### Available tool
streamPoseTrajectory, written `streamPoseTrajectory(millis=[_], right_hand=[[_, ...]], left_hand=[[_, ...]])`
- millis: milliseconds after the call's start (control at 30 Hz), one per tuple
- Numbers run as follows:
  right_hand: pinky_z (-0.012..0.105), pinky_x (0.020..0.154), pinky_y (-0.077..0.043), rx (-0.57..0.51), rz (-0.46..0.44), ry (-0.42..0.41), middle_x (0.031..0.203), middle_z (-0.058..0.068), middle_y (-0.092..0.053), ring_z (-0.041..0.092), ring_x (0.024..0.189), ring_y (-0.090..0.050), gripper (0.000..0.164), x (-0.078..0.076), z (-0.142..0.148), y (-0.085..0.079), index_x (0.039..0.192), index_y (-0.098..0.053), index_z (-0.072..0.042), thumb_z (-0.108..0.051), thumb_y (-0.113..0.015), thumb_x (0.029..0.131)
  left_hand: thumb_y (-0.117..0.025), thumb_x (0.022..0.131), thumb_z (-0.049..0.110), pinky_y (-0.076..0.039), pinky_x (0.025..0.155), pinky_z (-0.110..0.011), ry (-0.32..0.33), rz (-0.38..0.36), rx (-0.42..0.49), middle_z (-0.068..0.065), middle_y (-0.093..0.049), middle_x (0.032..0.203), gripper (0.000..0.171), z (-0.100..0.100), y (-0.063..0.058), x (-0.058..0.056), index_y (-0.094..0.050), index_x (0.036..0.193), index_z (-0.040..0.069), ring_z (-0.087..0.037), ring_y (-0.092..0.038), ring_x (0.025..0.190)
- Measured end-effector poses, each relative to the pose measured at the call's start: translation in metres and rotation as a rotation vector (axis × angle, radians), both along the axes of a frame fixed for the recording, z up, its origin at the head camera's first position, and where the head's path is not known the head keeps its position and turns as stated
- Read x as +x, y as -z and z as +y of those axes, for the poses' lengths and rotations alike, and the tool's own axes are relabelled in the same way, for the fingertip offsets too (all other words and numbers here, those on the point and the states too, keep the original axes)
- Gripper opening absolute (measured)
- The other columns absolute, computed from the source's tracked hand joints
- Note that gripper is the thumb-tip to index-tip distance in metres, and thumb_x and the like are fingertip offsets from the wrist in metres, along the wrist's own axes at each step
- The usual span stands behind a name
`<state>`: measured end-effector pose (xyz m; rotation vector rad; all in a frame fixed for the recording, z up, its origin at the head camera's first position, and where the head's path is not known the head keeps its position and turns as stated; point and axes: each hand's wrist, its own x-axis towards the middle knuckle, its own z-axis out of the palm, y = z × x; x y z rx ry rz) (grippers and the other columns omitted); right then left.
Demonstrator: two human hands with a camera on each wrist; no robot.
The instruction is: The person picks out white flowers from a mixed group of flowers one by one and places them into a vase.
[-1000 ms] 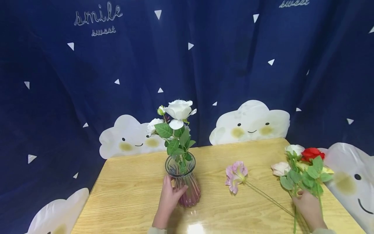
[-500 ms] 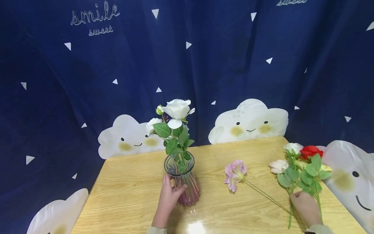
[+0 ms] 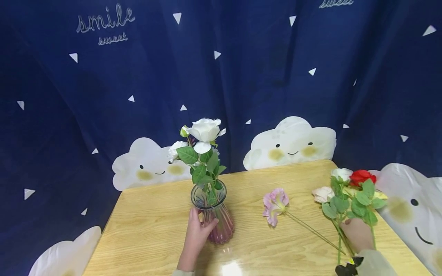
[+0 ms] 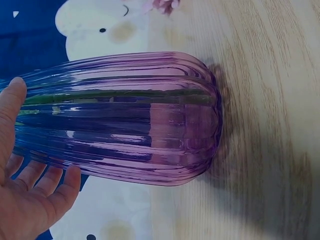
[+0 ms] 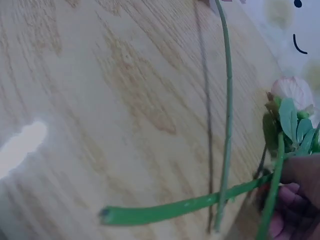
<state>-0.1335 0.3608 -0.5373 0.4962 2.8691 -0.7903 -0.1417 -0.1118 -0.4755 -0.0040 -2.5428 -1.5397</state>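
My left hand (image 3: 198, 232) holds a ribbed glass vase (image 3: 221, 226), bluish at the rim and pink at the base; in the left wrist view, thumb and fingers lie on opposite sides of the glass vase (image 4: 170, 120). White roses (image 3: 205, 131) with green leaves stand in it. At the right, my right hand (image 3: 359, 232) pinches a green stem (image 5: 165, 210) in a bunch of flowers lying on the table. That bunch has a red rose (image 3: 362, 177), a white rose (image 3: 342, 174), a pale pink rose (image 3: 323, 194) and a yellow bloom (image 3: 380, 194). Which bloom the pinched stem bears, I cannot tell.
Between the vase and the bunch lies a pink-purple flower (image 3: 276, 205), its thin stem (image 3: 314, 232) running towards my right hand. The wooden table (image 3: 155, 226) ends against a dark blue curtain (image 3: 155, 76) with white cloud figures.
The head view has shifted slightly. My right wrist has turned, so a black device on it now shows, and the hand has moved slightly up among the stems. My left hand stays on the vase.
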Motion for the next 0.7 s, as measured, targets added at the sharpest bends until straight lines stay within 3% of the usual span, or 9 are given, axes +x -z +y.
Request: streamPoseTrajectory(millis=[100, 133, 233, 400, 533, 700], right_hand=[[0.026, 0.044, -0.025, 0.023, 0.056, -0.025, 0.047, -0.006, -0.027, 0.012, 0.047, -0.026, 0.035, -0.003, -0.002, 0.0, 0.049, -0.035, -0.016, -0.028, -0.051, 0.078], [0.026, 0.043, -0.025, 0.031, 0.071, -0.035, 0.046, -0.007, -0.026, 0.011, 0.046, -0.026, 0.036, -0.004, -0.002, 0.0, 0.048, -0.033, -0.017, -0.027, -0.052, 0.077], [0.028, 0.043, -0.031, 0.018, 0.089, -0.052, 0.043, -0.006, -0.032, 0.013, 0.044, -0.033, 0.032, -0.006, -0.004, -0.004, 0.046, -0.037, -0.016, -0.023, -0.052, 0.074], [0.03, 0.043, -0.04, -0.053, 0.024, -0.035, 0.038, -0.006, -0.041, 0.015, 0.041, -0.046, 0.032, -0.006, -0.004, -0.002, 0.043, -0.039, -0.018, -0.023, -0.048, 0.073], [0.03, 0.043, -0.038, -0.052, 0.084, -0.02, 0.042, -0.004, -0.041, 0.016, 0.043, -0.044, 0.032, -0.006, -0.002, -0.003, 0.046, -0.037, -0.017, -0.024, -0.047, 0.076], [0.029, 0.044, -0.03, -0.01, 0.177, -0.033, 0.051, -0.002, -0.031, 0.016, 0.05, -0.034, 0.029, -0.011, -0.006, -0.026, 0.055, -0.034, -0.012, -0.023, -0.047, 0.079]], left_hand=[[-0.071, 0.069, 0.026, -0.05, 0.09, -0.05, 0.0, 0.008, 0.003, -0.014, -0.039, 0.129, 0.073, 0.0, 0.0, 0.0, -0.033, 0.13, 0.016, -0.032, -0.042, 0.118], [-0.071, 0.068, 0.026, -0.051, 0.09, -0.05, -0.002, 0.01, 0.003, -0.014, -0.039, 0.128, 0.073, 0.0, 0.0, 0.0, -0.033, 0.13, 0.016, -0.032, -0.043, 0.117], [-0.071, 0.069, 0.026, -0.051, 0.09, -0.049, -0.005, 0.011, -0.005, -0.014, -0.039, 0.128, 0.073, 0.0, 0.001, 0.0, -0.033, 0.13, 0.016, -0.031, -0.043, 0.117], [-0.071, 0.068, 0.027, -0.051, 0.089, -0.05, -0.011, 0.008, -0.009, -0.015, -0.04, 0.127, 0.073, 0.0, 0.002, 0.0, -0.034, 0.129, 0.015, -0.032, -0.043, 0.117], [-0.072, 0.067, 0.028, -0.051, 0.089, -0.05, -0.015, 0.0, -0.012, -0.014, -0.041, 0.128, 0.073, 0.0, 0.003, 0.0, -0.034, 0.129, 0.015, -0.031, -0.043, 0.117], [-0.072, 0.067, 0.028, -0.051, 0.089, -0.05, -0.018, 0.008, -0.013, -0.014, -0.041, 0.127, 0.073, 0.0, 0.002, 0.0, -0.035, 0.128, 0.014, -0.031, -0.044, 0.117]])
